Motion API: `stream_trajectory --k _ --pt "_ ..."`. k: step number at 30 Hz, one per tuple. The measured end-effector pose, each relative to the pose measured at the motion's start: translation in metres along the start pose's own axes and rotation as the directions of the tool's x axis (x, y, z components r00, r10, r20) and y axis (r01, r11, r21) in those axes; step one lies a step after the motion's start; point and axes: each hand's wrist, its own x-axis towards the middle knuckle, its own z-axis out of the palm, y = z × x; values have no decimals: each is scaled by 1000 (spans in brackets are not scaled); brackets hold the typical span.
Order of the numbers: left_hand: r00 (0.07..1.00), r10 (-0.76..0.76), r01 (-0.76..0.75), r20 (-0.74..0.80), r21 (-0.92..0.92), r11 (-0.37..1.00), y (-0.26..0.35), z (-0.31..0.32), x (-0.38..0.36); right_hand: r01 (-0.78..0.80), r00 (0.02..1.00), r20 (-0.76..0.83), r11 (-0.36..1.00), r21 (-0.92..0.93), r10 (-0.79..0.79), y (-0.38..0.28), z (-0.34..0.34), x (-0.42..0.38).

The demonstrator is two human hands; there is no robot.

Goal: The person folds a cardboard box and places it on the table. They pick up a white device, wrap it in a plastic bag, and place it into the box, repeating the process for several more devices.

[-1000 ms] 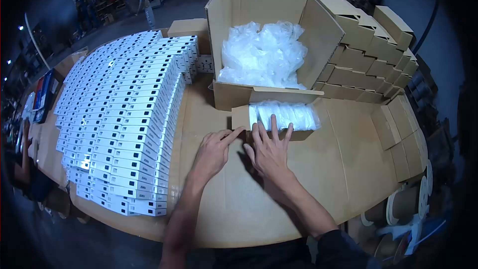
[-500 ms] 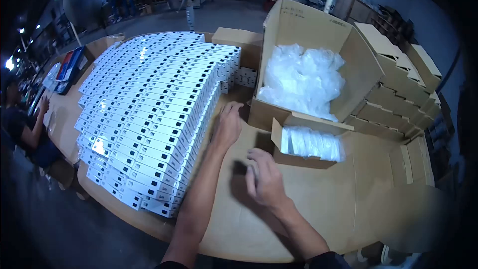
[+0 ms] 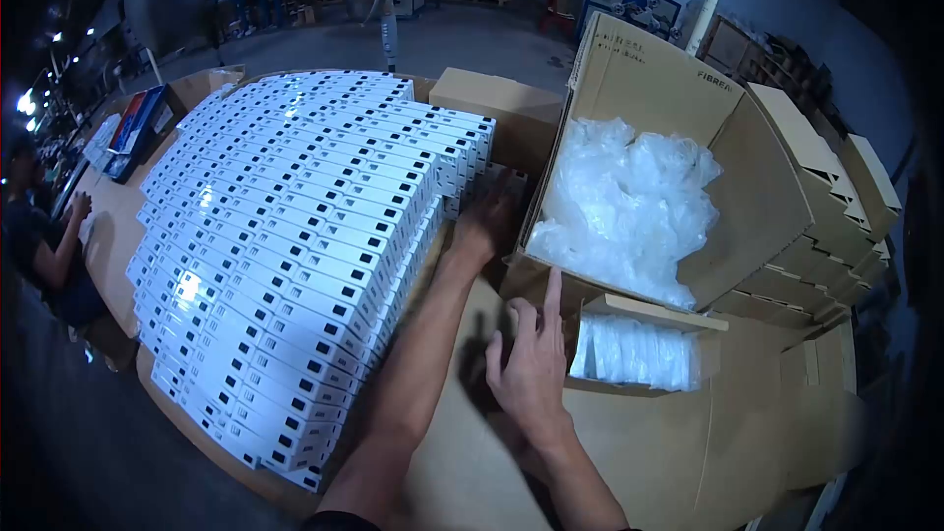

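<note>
My left hand (image 3: 489, 221) reaches into the shaded gap between the stacked white boxes (image 3: 285, 206) and the large open carton (image 3: 787, 197). Its fingers are dark and partly hidden near the far end of the stack, so I cannot make out whether they hold anything. My right hand (image 3: 531, 369) is over the table, just left of a small open cardboard box (image 3: 678, 314). Its index finger points forward, the fingers are apart and nothing is in them. Several items in clear plastic wrap (image 3: 634, 354) stand in a row inside the small box.
Crumpled clear plastic bags (image 3: 629, 206) fill part of the large carton. Folded cardboard boxes (image 3: 836, 226) are piled to the right. Behind the white stack sits a closed brown carton (image 3: 492, 93). Another person (image 3: 49, 246) is at the table's left side.
My left hand has moved farther forward into the gap beside the stack. My right hand has shifted toward the small box, and its index finger has straightened. The camera view has shifted too.
</note>
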Motion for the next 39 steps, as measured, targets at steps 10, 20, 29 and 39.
stream_trajectory --k 10,20,29,39 --pt "968 -193 200 160 -32 979 6 6 -2 39 999 34 987 -154 -34 0 -11 13" --pt "929 -351 332 -115 -158 930 40 -55 -40 -42 965 249 987 -155 80 -4 -22 16" --pt "858 -297 283 -418 -98 954 185 -189 -118 -314 923 384 575 756 -1 -27 -90 -9" --pt "993 112 -87 26 -462 883 219 -196 -29 -213 975 213 500 839 59 52 -145 5"
